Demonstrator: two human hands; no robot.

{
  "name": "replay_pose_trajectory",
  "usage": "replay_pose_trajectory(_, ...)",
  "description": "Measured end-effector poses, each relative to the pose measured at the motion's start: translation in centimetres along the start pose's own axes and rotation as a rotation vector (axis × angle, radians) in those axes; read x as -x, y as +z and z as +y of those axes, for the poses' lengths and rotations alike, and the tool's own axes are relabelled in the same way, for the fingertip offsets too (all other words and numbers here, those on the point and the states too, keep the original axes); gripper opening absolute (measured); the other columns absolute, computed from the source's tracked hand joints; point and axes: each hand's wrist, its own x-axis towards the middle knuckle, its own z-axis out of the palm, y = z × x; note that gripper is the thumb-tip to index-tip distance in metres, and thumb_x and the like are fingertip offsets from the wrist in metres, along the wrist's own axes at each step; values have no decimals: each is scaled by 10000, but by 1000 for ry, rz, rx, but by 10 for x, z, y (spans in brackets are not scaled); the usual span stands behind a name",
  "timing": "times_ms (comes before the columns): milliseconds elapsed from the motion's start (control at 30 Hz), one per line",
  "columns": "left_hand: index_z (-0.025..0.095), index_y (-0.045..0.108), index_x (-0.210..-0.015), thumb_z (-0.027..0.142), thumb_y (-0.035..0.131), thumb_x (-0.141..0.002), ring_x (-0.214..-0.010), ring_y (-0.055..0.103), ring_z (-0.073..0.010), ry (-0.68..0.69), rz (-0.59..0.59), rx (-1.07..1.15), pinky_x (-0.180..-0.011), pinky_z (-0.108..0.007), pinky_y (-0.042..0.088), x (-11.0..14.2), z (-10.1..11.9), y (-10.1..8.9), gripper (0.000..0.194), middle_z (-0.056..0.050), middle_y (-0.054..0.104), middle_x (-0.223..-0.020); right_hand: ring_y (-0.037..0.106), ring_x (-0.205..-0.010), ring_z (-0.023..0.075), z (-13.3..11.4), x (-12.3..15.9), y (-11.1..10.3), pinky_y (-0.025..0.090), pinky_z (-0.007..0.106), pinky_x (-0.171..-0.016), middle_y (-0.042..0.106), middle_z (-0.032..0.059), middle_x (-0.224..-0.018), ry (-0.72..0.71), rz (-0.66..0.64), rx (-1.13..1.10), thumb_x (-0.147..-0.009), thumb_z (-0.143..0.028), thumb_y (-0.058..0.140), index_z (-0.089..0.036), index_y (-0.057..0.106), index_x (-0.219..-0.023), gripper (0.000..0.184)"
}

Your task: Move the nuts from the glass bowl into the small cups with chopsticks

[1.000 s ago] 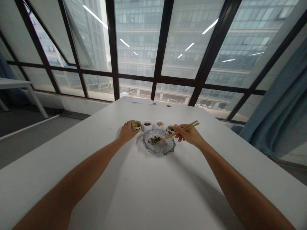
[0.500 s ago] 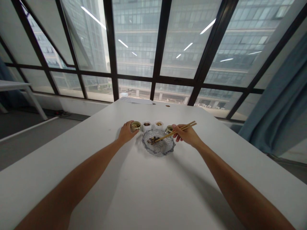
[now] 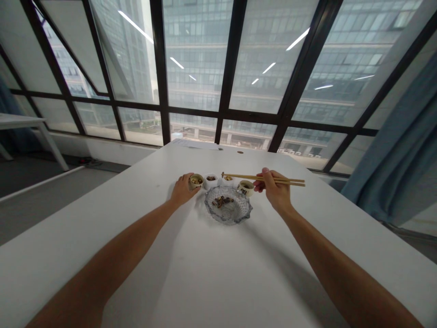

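My left hand (image 3: pixel 182 189) curls round the side of a small patterned cup (image 3: pixel 195 186) that holds light pieces. In my right hand (image 3: pixel 278 191) is a pair of wooden chopsticks (image 3: pixel 246 176), held nearly level. A small brownish piece (image 3: pixel 223 174) shows at their tips, above the white cups. Below them sits a clear scalloped glass dish (image 3: pixel 235 216), with several dark and brown pieces (image 3: pixel 221 202) lying towards its left side. A second patterned cup (image 3: pixel 246 188) stands beside my right fingers; its contents are hard to make out.
Two small white cups, one with dark bits (image 3: pixel 210 184) and one with yellowish bits (image 3: pixel 227 183), stand between the patterned cups. The white table (image 3: pixel 198 273) reaches towards the windows. Papers (image 3: pixel 194 145) lie at its far edge. A blue curtain (image 3: pixel 392 150) hangs at the right.
The chopsticks have risen out of the glass dish and swung level, now with a small piece at their tips. My right hand has shifted right; my left hand stays at its cup.
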Motion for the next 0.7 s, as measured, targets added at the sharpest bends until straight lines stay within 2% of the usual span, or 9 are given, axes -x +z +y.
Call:
replay_pose_trajectory(233, 216, 524, -1310, 353, 790, -787, -1215, 608, -314, -10, -2, -5, -1053, -479, 499, 1, 2, 1, 603, -122, 645, -1302, 641, -515, 165, 25, -13, 49, 514, 260, -465, 710, 71, -662, -39, -108, 79, -804, -831, 585, -199, 640, -758, 636)
replay_pose_trajectory(333, 216, 524, -1312, 343, 794, -782, -1220, 608, -316, -12, -5, 1, -1047, -475, 501, 1, 3, 1, 608, -122, 644, -1307, 637, -522, 157, 26, -21, 58, 495, 239, -450, 708, 74, -650, -29, -172, 107, -787, -837, 599, -191, 635, -715, 651)
replay_pose_trajectory(433, 213, 525, -1313, 354, 787, -791, -1217, 607, -318, -17, -15, -1, -1045, -477, 501, 1, 4, 1, 601, -123, 646, -1305, 641, -507, 157, 19, -19, 50, 491, 236, -431, 714, 75, -656, -19, -123, 81, -807, -830, 587, -185, 650, -753, 650)
replay_pose_trajectory(533, 227, 528, -1313, 371, 777, -802, -1218, 605, -318, -25, -18, -6, -1046, -477, 498, 1, 5, 0, 587, -117, 643, -1314, 611, -444, 162, 10, -8, 29, 480, 256, -400, 691, 65, -602, -8, -127, 112, -824, -830, 568, -190, 663, -756, 651)
replay_pose_trajectory(700, 214, 539, -1310, 377, 763, -811, -1217, 602, -332, -27, -23, -1, -1036, -487, 498, 0, 6, 0, 570, -136, 638, -1327, 618, -470, 175, 4, 12, -4, 482, 272, -440, 676, 52, -572, -97, -339, 357, -893, -780, 523, -217, 671, -682, 620)
